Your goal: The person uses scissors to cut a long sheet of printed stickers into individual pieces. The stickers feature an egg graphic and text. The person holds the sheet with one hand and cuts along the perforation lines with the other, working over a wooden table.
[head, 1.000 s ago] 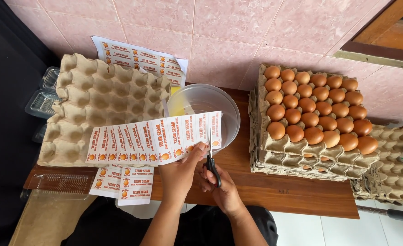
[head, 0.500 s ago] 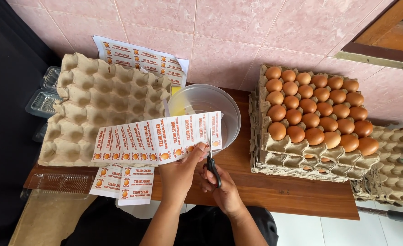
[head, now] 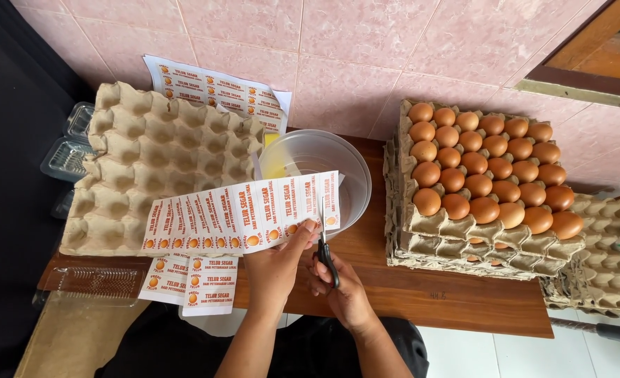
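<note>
My left hand (head: 275,269) pinches the lower edge of a long strip of printed labels (head: 233,217), white with orange lettering, held over an empty egg tray (head: 149,161). Black-handled scissors (head: 325,245) are in my right hand (head: 341,290), blades pointing up into the strip near its right end. A clear plastic bowl (head: 348,171) sits just behind the strip. A few cut labels (head: 191,283) lie at the wooden table's (head: 429,294) front edge.
A stack of cardboard trays topped with brown eggs (head: 485,175) stands at right, more empty trays (head: 604,266) beside it. Another label sheet (head: 212,87) leans on the pink tiled wall. Clear plastic boxes (head: 68,154) sit at far left, one (head: 93,283) at the front.
The label strip has shifted slightly to the right and the scissors sit a little further into it. The rest has not moved.
</note>
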